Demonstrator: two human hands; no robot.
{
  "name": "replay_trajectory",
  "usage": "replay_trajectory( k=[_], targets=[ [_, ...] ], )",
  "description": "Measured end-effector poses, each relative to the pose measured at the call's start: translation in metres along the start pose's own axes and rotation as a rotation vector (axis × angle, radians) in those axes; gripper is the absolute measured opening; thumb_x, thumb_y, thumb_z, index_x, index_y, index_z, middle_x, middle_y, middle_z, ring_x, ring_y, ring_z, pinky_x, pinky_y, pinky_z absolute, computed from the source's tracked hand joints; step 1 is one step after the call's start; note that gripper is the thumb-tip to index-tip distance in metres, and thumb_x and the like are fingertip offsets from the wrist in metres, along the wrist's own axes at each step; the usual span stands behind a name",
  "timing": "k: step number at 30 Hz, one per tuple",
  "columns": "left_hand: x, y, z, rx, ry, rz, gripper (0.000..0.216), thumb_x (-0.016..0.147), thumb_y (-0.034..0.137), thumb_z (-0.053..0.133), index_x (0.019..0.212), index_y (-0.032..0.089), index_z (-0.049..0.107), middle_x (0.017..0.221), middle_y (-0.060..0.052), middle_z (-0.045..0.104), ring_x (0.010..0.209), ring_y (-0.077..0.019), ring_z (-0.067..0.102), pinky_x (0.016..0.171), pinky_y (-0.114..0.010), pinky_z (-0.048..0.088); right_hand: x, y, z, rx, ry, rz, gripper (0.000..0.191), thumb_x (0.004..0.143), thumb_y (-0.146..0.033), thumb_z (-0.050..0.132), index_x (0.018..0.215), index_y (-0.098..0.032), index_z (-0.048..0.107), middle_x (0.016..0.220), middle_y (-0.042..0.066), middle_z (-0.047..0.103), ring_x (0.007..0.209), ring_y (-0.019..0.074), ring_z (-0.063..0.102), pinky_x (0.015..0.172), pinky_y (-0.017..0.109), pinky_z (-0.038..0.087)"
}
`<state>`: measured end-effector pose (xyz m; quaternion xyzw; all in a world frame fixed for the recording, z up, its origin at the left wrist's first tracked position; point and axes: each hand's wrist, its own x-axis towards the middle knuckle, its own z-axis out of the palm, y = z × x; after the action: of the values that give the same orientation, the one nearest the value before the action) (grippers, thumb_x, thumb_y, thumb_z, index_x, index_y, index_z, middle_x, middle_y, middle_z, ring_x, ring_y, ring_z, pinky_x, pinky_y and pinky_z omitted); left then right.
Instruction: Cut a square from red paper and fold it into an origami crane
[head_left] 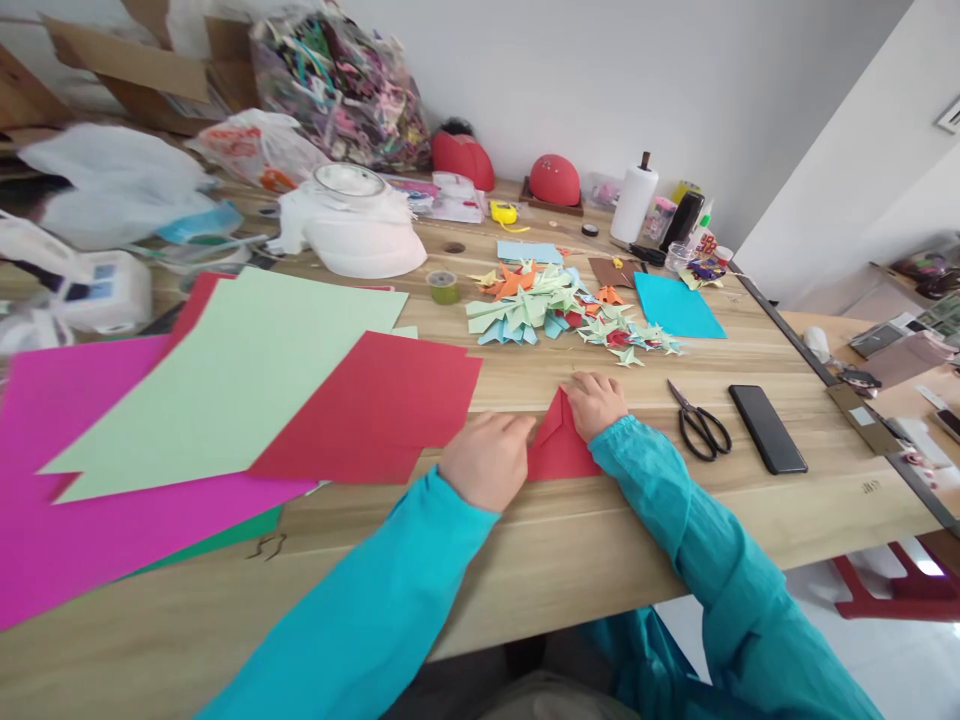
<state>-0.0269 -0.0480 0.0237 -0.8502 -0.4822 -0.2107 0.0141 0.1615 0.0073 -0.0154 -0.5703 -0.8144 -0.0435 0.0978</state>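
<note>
A piece of red paper lies on the table in front of me, with a flap folded over and its peak pointing away from me. My left hand is closed at the paper's left edge, fingertips pressed on it. On the upper right edge sits my right hand, fingers curled over the fold and holding it down. Just left of my left hand are loose red sheets. Black-handled scissors lie right of my right hand, beside a black phone.
Pale green sheets and a magenta sheet cover the left side. Beyond my hands is a pile of folded paper stars, with a roll of tape and a blue sheet nearby. Bags and a white bottle line the wall.
</note>
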Motion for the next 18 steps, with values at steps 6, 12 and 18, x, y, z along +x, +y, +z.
replay_trajectory(
  k=[6, 12, 18],
  targets=[
    [0.047, -0.011, 0.036, -0.147, -0.198, -0.359, 0.032, 0.074, 0.04, 0.061, 0.092, 0.015, 0.069, 0.087, -0.009, 0.068, 0.084, -0.0253, 0.063, 0.075, -0.033, 0.05, -0.002, 0.009, 0.005, 0.072, 0.15, 0.102, 0.029, 0.089, -0.022, 0.04, 0.11, -0.018, 0.06, 0.107, 0.01, 0.061, 0.1, 0.0208, 0.05, 0.086, 0.033, 0.037],
    [0.032, -0.017, 0.063, -0.169, 0.047, -0.156, 0.03, 0.072, 0.036, 0.064, 0.09, 0.013, 0.069, 0.086, -0.011, 0.062, 0.085, -0.0265, 0.059, 0.077, -0.038, 0.05, -0.013, 0.002, 0.001, 0.07, 0.127, 0.138, 0.032, 0.081, -0.046, 0.053, 0.074, -0.016, 0.061, 0.082, 0.01, 0.056, 0.081, 0.0224, 0.049, 0.077, 0.033, 0.04],
    [0.029, -0.016, 0.064, -0.255, 0.146, -0.061, 0.024, 0.075, 0.024, 0.057, 0.094, 0.012, 0.066, 0.087, -0.012, 0.062, 0.084, -0.0266, 0.059, 0.075, -0.042, 0.051, -0.018, -0.014, -0.007, 0.191, -0.016, 0.163, 0.016, 0.075, -0.032, 0.061, 0.076, -0.016, 0.059, 0.078, 0.008, 0.058, 0.08, 0.0209, 0.053, 0.076, 0.032, 0.042]
  ],
)
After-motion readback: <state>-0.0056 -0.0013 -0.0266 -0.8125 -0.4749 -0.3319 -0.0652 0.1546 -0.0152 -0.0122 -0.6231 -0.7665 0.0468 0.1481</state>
